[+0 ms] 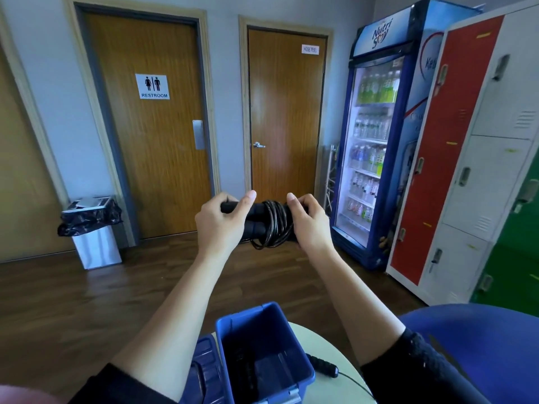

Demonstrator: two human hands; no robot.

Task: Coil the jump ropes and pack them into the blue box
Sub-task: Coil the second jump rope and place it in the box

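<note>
Both hands clamp the coiled rope so it can't unwind.

My left hand and right hand pinch the jump rope handles together, cord wrapped around them, high above the open blue box on the table; another rope's handle waits beside it.

Both forearms extend forward and upward, bare from the elbow, with dark sleeves pushed up at the lower edge of view. Left hand: fingers curled closed in a grasp, thumb raised and pointing up. Right hand: fingers likewise curled closed, thumb up. The two hands are level, near each other, palms facing inward.
</note>
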